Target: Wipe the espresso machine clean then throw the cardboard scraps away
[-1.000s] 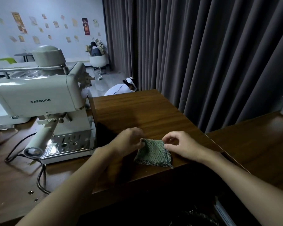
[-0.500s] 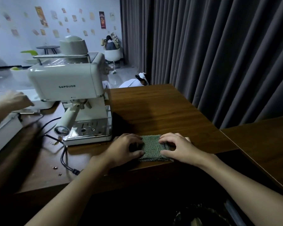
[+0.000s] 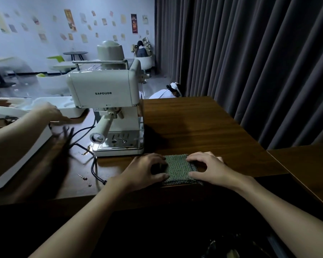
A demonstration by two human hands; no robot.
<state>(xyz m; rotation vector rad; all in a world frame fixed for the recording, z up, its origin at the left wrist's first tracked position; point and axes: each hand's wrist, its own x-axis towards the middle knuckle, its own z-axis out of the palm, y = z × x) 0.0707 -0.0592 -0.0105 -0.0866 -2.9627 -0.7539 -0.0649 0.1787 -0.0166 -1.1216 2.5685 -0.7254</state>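
A cream espresso machine [image 3: 104,90] stands on the dark wooden table [image 3: 203,127], left of centre, with its portafilter handle [image 3: 102,130] pointing toward me. A folded green knitted cloth [image 3: 179,168] lies at the table's near edge, just right of the machine's base. My left hand [image 3: 147,171] grips the cloth's left side with curled fingers. My right hand [image 3: 210,168] holds its right side, fingertips on top and thumb at the near edge. A few small scraps [image 3: 84,177] lie on the table near the black power cord [image 3: 93,164].
Another person's arm [image 3: 23,125] reaches in from the left over a white box [image 3: 17,164], with white foam packing [image 3: 64,107] behind it. A dark curtain [image 3: 250,62] hangs to the right. A person [image 3: 172,90] sits beyond the table's far edge. A second wooden surface [image 3: 309,164] adjoins at right.
My hands have flattened the cloth at the table's near edge and moved closer together on it. My view has turned left, and another person's arm has reached further in.
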